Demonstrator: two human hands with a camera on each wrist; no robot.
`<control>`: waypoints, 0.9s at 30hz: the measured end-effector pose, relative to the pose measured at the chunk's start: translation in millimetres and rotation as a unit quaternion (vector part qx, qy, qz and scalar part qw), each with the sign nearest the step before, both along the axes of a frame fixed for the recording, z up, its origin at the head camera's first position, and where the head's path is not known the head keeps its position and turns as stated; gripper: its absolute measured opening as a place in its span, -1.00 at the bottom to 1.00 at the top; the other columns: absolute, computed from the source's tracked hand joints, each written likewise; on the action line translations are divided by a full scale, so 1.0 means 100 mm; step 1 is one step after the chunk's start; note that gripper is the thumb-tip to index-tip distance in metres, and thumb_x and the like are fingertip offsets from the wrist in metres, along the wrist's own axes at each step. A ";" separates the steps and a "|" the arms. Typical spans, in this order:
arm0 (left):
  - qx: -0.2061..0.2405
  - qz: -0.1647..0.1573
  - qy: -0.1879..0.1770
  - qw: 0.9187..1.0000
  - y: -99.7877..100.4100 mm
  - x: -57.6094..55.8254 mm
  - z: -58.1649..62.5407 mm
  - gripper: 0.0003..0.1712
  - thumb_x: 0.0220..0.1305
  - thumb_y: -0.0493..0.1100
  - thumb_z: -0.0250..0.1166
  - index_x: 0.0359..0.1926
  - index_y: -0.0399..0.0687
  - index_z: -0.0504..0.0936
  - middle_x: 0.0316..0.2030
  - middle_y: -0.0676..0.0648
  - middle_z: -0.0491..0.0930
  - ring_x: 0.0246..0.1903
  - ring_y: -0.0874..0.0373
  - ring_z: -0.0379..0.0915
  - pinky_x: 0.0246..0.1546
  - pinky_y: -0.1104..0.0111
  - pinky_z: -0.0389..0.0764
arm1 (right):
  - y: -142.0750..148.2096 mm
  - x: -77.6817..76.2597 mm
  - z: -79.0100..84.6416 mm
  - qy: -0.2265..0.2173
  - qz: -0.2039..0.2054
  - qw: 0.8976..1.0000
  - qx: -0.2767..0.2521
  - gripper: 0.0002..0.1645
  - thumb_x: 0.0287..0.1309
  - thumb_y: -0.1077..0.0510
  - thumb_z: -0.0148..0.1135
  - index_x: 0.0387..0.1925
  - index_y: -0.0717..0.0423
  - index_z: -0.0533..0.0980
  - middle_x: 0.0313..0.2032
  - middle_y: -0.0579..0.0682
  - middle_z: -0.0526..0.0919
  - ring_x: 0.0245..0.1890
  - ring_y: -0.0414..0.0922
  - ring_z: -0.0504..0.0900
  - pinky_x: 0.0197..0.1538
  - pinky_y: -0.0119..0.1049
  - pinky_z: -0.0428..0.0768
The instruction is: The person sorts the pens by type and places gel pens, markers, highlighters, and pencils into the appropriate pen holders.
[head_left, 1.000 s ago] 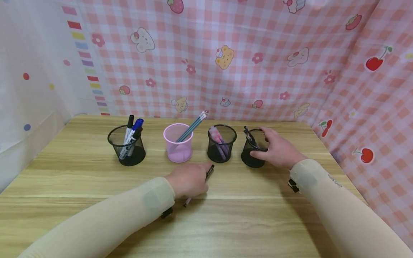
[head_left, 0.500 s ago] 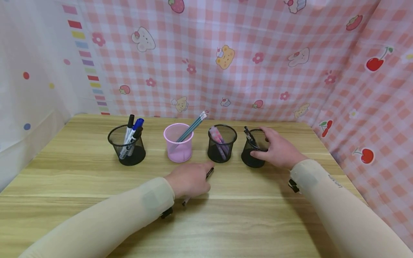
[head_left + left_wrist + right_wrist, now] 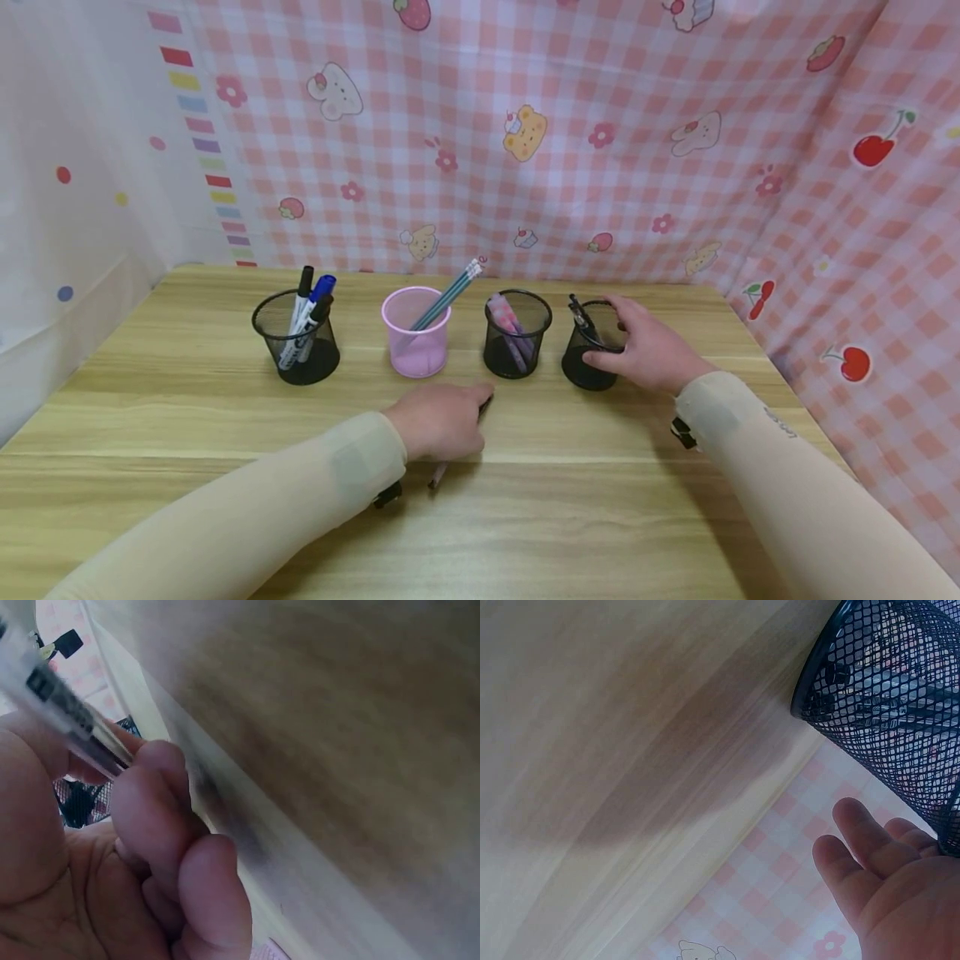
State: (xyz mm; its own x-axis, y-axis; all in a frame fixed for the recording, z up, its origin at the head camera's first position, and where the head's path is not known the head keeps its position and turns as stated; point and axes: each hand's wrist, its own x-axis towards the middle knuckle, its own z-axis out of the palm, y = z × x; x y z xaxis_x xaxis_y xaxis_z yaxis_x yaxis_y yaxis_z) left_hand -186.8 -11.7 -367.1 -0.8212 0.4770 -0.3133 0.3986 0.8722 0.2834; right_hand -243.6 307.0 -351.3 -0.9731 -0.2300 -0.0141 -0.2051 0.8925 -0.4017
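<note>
My left hand (image 3: 442, 421) lies low on the wooden table (image 3: 570, 517) with its fingers curled round a clear pen (image 3: 437, 474); the left wrist view shows the pen (image 3: 67, 712) pinched between thumb and fingers. The pen's dark tip (image 3: 485, 406) pokes out past the fingers. My right hand (image 3: 645, 350) holds the rightmost black mesh cup (image 3: 588, 354), thumb on its front and fingers round its far rim. The right wrist view shows that mesh cup (image 3: 889, 697) close up with pens inside and the fingers (image 3: 870, 855) beside it.
Along the back stand a black mesh cup of markers (image 3: 296, 337), a pink cup with blue pencils (image 3: 416, 332) and a black mesh cup of pink pens (image 3: 516, 333). A pink checked cloth (image 3: 570, 142) walls the back and right.
My left hand has closed further over the pen, so less of its dark tip shows. The right hand has stayed on the cup.
</note>
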 end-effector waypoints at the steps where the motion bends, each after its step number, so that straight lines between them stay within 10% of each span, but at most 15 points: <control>1: -0.003 -0.002 -0.004 1.000 0.00 0.00 0.00 -0.03 0.21 -0.10 0.29 0.65 0.11 0.21 0.45 -0.05 0.51 0.06 0.12 0.55 0.24 0.16 0.59 | 0.00 0.00 0.00 0.000 -0.001 1.000 0.000 0.30 0.22 -0.33 0.42 0.68 0.10 -0.06 0.61 0.30 0.12 0.42 0.30 0.44 0.45 0.33 0.38; 16: -0.003 0.003 0.003 1.000 0.00 0.02 0.02 0.02 0.08 -0.15 0.41 0.60 0.03 0.27 0.17 -0.09 0.71 -0.13 0.09 0.56 -0.02 0.19 0.66 | -0.02 0.01 0.01 0.002 -0.004 1.000 0.003 0.31 0.22 -0.36 0.42 0.68 0.10 -0.06 0.63 0.29 0.08 0.55 0.31 0.25 0.52 0.35 0.28; 27: 0.020 0.005 0.026 0.999 -0.01 0.01 0.01 -0.18 0.34 -0.05 0.21 0.61 0.09 0.30 0.43 -0.04 0.53 0.21 0.08 0.57 0.32 0.09 0.58 | 0.00 0.01 0.00 -0.004 -0.003 1.000 0.000 0.32 0.22 -0.35 0.41 0.69 0.12 -0.08 0.62 0.31 0.08 0.45 0.32 0.39 0.48 0.36 0.33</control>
